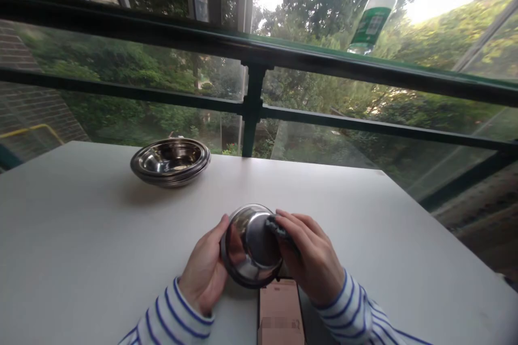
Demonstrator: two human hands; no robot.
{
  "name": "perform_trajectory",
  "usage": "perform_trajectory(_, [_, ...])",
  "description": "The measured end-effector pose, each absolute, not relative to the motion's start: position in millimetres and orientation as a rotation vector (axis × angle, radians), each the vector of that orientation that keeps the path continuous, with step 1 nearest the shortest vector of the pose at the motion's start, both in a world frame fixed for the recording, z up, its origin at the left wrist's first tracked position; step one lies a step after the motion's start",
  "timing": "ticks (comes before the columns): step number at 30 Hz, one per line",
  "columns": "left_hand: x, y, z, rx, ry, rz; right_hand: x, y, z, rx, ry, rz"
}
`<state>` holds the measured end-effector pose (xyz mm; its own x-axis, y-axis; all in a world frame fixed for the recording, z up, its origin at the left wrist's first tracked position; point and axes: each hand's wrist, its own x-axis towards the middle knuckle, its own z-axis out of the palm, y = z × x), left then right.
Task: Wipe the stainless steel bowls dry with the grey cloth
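My left hand (205, 269) grips the rim of a steel bowl (251, 242) that is tipped on its side, its outer bottom facing me. Against the right side of that bowl my right hand (309, 259) presses a small dark cloth (279, 230), fingers closed on it. Both hands are just above the white table (81, 237), near its front edge. Both sleeves are white with blue stripes.
A stack of steel bowls (170, 161) sits at the back left of the table. A phone (280, 312) lies flat under my hands at the front edge. A plastic bottle (374, 11) stands on the dark window railing (259, 54) behind the table.
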<state>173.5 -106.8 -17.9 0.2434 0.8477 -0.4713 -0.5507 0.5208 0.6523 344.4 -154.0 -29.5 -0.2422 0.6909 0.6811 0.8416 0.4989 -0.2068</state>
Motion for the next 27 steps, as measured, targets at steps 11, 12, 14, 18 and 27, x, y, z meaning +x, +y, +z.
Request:
perform_trajectory(11, [171, -102, -22, 0.348, 0.899, 1.092, 346, -154, -29, -1.274, -1.911, -0.239])
perform_trajectory(12, [171, -102, -22, 0.339, 0.898, 1.102, 345, -154, -26, -1.251, -1.926, -0.27])
perform_trajectory(14, [171, -102, -22, 0.333, 0.889, 1.109, 343, -153, -23, -1.223, -1.962, -0.347])
perform_trajectory(18, [172, -105, -22, 0.341, 0.882, 1.103, 335, -155, -20, -1.209, -2.043, -0.487])
perform_trajectory(27, [174, -109, -20, 0.352, 0.869, 1.135, 331, -164, -20, -1.215, -2.198, -0.396])
